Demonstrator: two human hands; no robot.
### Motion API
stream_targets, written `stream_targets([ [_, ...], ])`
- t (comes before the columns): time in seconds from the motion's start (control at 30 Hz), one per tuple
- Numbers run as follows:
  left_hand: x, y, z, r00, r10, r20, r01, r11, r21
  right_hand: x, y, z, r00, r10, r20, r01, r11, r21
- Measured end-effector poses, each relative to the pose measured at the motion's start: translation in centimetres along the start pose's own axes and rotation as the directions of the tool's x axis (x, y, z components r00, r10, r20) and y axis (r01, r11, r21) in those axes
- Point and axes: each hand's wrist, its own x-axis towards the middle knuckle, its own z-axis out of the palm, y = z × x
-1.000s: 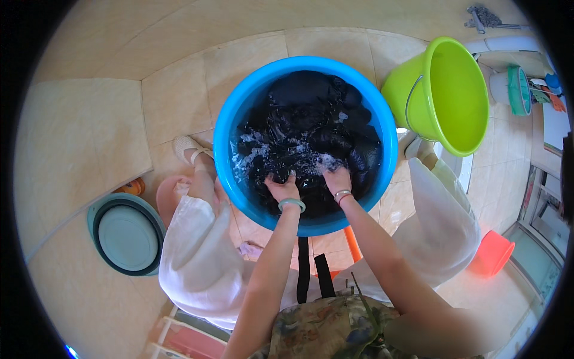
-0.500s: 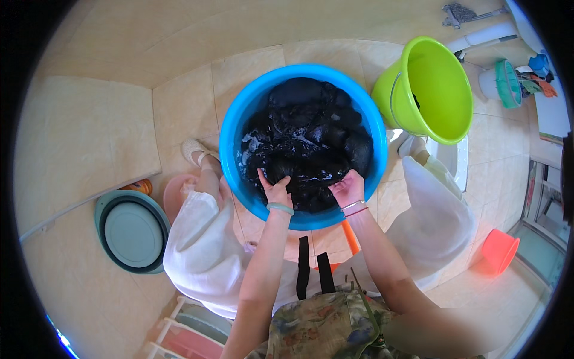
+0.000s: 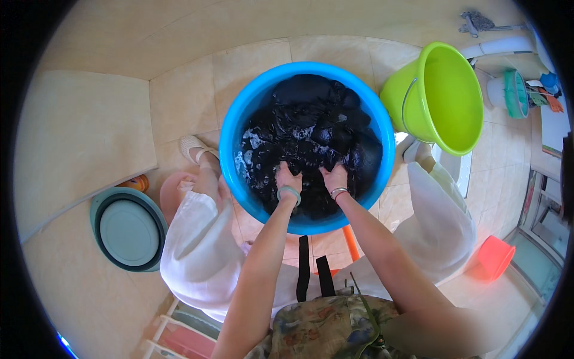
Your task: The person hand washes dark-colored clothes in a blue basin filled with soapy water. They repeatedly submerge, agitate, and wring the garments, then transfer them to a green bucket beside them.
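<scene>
At left, a grey-green basin (image 3: 128, 230) sits apart from a blue tub (image 3: 226, 149). The left hand (image 3: 289, 179) dips into dark wet cloth (image 3: 302, 116) in the tub's water, near side; the right hand (image 3: 336, 178) dips in just beside it. Fingertips are hidden, so whether either grips cannot be told. Judging by this, soaked cloth is being worked; continuing calls for gathering a fold securely. A lime bucket (image 3: 451, 90) stands at far right.

Dark, wet cloth (image 3: 305, 131) and water hid the fingertips of the left hand (image 3: 289, 180) and right hand (image 3: 335, 178) inside a blue tub (image 3: 227, 143). Blur obscured the upper right arm (image 3: 388, 257), while the lower edge cropped a white rack (image 3: 160, 329).
</scene>
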Motion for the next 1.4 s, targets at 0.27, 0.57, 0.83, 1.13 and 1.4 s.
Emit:
stream_targets([
  [0.27,2.4,-2.6,3.0,0.999,-0.05,0.003,0.05,0.995,-0.09,2.7,1.6,2.1,0.945,0.032,0.326,0.099,0.921,-0.377],
  [0.57,-3.0,5.9,-1.0,0.911,-0.208,0.356,0.377,0.066,-0.924,-6.4,-7.9,-8.0,0.915,-0.402,-0.021,0.387,0.864,0.323],
  [0.83,-6.0,5.4,-3.9,0.806,0.436,0.4,0.559,-0.337,-0.758,-11.2,-12.8,-10.5,0.625,-0.766,-0.15,0.76,0.641,-0.105],
  [1.13,-7.5,8.3,-5.7,0.87,-0.028,0.492,0.49,0.138,-0.861,-6.6,-14.0,-7.6,0.801,-0.571,-0.181,0.567,0.82,-0.079],
  [1.4,-8.1,7.4,-6.4,0.876,0.084,0.476,0.478,-0.016,-0.878,1.4,-6.7,-6.1,0.965,-0.175,-0.197,0.167,0.984,-0.056],
])
